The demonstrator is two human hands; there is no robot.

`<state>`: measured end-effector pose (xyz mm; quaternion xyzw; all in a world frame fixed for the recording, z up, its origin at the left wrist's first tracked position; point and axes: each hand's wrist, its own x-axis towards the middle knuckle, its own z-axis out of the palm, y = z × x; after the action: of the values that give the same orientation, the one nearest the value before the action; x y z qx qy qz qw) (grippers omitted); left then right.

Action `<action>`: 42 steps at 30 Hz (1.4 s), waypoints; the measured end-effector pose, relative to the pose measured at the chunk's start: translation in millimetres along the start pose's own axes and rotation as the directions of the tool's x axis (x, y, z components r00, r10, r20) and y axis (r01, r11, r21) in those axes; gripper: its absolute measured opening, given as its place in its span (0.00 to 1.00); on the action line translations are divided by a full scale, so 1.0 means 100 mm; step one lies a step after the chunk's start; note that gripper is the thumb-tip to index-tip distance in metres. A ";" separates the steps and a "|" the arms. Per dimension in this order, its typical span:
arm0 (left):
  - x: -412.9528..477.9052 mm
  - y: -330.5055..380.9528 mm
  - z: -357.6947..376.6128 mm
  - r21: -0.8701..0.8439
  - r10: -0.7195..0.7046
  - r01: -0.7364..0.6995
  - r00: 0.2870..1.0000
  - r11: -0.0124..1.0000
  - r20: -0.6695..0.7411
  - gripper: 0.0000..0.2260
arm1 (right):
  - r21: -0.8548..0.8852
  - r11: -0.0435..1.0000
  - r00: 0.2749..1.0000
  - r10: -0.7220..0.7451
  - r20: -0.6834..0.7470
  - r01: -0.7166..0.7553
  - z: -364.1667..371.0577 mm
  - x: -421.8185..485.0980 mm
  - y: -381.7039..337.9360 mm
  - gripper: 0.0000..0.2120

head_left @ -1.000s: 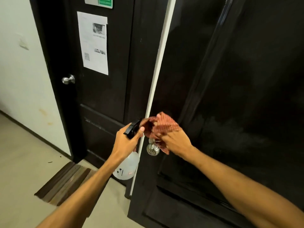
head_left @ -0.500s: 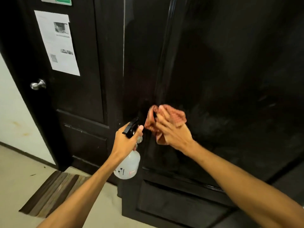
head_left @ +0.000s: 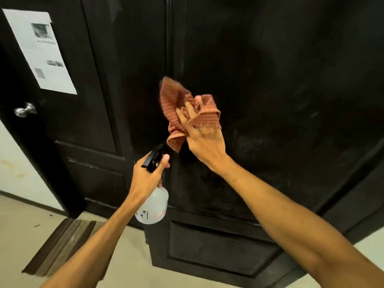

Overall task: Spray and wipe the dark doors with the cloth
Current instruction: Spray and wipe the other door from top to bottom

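A dark door (head_left: 280,84) fills the middle and right of the head view. My right hand (head_left: 204,140) presses a bunched red checked cloth (head_left: 176,100) against it near its left edge, with the cloth draped over my fingers. Below and to the left, my left hand (head_left: 148,175) grips the black trigger head of a clear spray bottle (head_left: 154,206), nozzle pointing up toward the door. A second dark door (head_left: 87,113) stands further back on the left.
The left door carries a taped white paper notice (head_left: 41,53) and a silver knob (head_left: 25,110). A striped brown doormat (head_left: 60,246) lies on the pale floor in front of it. A white wall (head_left: 14,163) runs along the far left.
My right hand has slid the cloth upward on the door, away from the knob it covered a second ago. The view has swung right, and the left hand still holds the bottle.
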<state>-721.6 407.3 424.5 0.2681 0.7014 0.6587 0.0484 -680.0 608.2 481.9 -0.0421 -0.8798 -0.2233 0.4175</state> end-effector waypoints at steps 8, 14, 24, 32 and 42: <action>-0.18 0.17 0.56 -0.025 -0.014 0.016 0.995 1.000 0.102 0.10 | -0.065 0.998 1.000 -0.006 -0.010 0.005 0.05 -0.94 0.51 0.29; -0.34 0.20 0.76 -0.005 0.039 -0.039 0.993 0.999 0.115 0.11 | -0.015 0.996 0.972 0.092 0.214 -0.091 0.14 -1.64 0.29 0.35; -0.44 0.35 1.18 -0.021 0.054 -0.051 0.981 0.998 0.185 0.09 | -0.020 0.892 0.889 0.452 0.066 -0.452 -0.10 -1.86 0.90 0.37; -0.47 0.57 1.75 -0.083 0.053 -0.030 0.954 0.996 0.294 0.07 | -0.011 0.732 0.732 0.680 -0.049 -0.681 -0.48 -2.00 1.73 0.33; -0.66 0.92 2.67 -0.168 0.113 -0.046 0.901 0.985 0.418 0.09 | 0.010 0.829 0.828 0.557 0.067 -0.559 -0.58 -2.67 2.09 0.29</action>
<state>-523.9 617.1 459.1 0.4293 0.6094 0.6379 0.1937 -411.5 801.3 387.8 -0.2976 -0.8449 -0.0775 0.4377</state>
